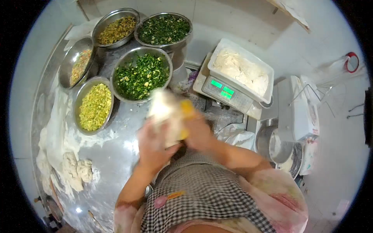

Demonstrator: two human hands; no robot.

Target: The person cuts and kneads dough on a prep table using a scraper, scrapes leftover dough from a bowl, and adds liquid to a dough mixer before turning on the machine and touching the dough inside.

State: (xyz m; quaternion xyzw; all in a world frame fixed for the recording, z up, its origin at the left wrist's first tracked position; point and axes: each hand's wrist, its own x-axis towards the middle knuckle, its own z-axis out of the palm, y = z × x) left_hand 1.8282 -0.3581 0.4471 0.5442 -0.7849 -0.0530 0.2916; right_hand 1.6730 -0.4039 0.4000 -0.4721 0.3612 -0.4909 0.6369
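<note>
A pale lump of dough (166,120), smeared by motion, is held up in front of my apron. My left hand (152,143) grips it from the left, fingers wrapped around its lower part. On the other side, my right hand (199,131) closes around a yellow flat tool (187,107), which looks like a dough scraper and lies against the dough. Blur hides its exact shape. Just beyond the dough stands a steel bowl (169,79) of chopped greens with pale yellow bits.
More bowls of fillings, including a yellow-green one (94,107), stand at the back left. Floury dough pieces (77,171) lie on the steel table (112,165). A white tub of dough (268,97) sits on a lit scale (233,97). A white mixer (297,112) stands right.
</note>
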